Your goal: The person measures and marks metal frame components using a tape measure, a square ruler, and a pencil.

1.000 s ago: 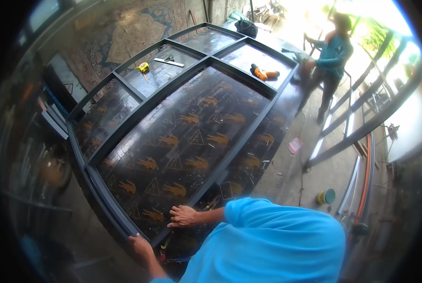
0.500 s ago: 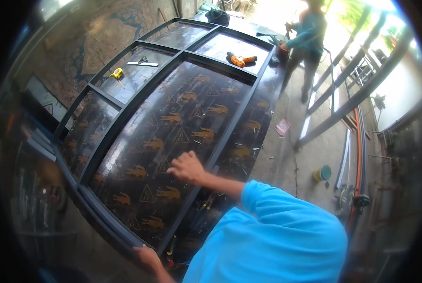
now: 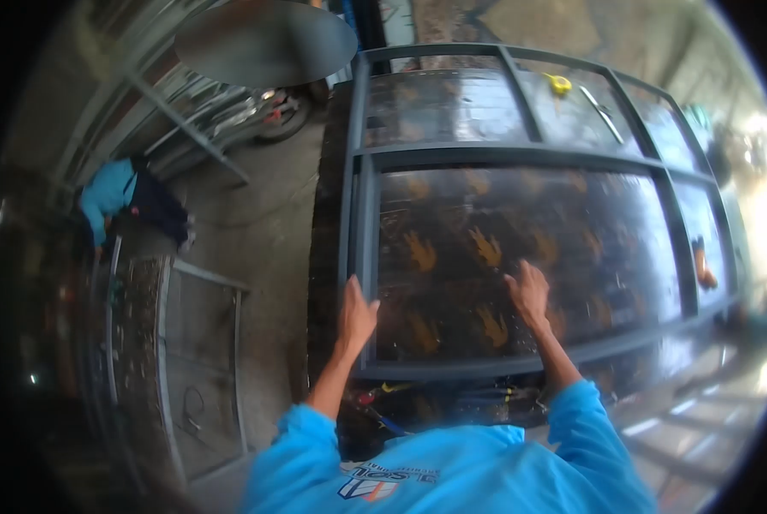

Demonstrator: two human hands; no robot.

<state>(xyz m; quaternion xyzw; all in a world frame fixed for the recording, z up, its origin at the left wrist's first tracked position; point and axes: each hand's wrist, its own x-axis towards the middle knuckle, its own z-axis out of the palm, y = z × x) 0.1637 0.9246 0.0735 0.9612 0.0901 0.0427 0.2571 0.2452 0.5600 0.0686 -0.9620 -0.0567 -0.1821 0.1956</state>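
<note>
view swung; only my left fingers (image 3: 353, 293) could steady the frame (image 3: 521, 156) under them.
can't tell their grip; right fingers (image 3: 532, 276) spread above counter (image 3: 452, 295).

The framework (image 3: 503, 156) lies on the tabletop (image 3: 325, 257), filling the centre and right of the view. In its upper row, the second compartment contains a tape measure (image 3: 559, 84) with a strip (image 3: 605, 117) to its right. A power tool (image 3: 703, 267) lies in the far-right compartment. The left hand (image 3: 358, 317) is at the left rails (image 3: 348, 206); a co-worker (image 3: 139, 201) stoops at mid-left.
</note>
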